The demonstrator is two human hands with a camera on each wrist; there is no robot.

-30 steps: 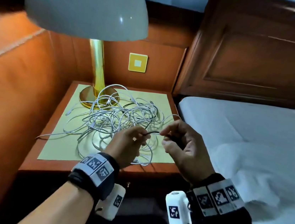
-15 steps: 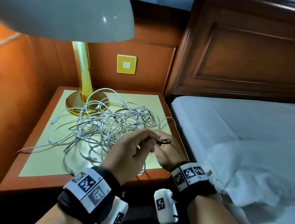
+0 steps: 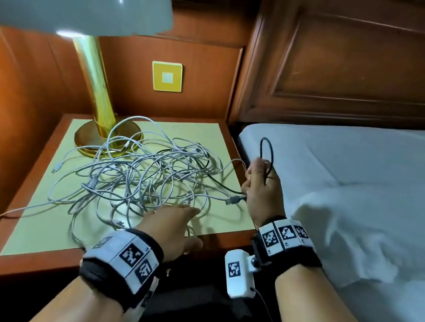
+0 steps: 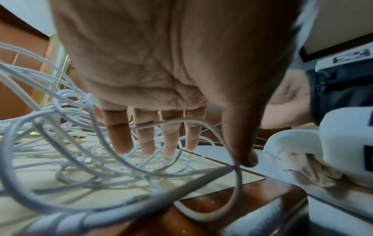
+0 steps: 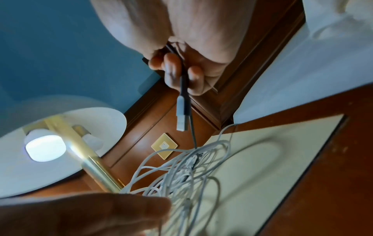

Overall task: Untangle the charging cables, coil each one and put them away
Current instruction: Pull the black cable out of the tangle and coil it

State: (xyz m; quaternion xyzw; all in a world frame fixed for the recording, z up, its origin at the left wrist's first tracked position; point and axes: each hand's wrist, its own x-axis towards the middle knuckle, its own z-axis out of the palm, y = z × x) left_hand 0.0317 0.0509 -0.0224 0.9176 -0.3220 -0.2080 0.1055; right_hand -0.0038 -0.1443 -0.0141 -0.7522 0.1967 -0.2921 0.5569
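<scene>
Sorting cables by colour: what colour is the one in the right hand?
Black cable, clearest in the head view.

**Three cameras looking at one nightstand**

The head camera is looking forward and down from above. The left wrist camera is peering low along the palm, very close to the white cables [image 4: 84,143]. The right wrist camera is facing upward, sharing the lamp [image 5: 60,143] and cables.
</scene>
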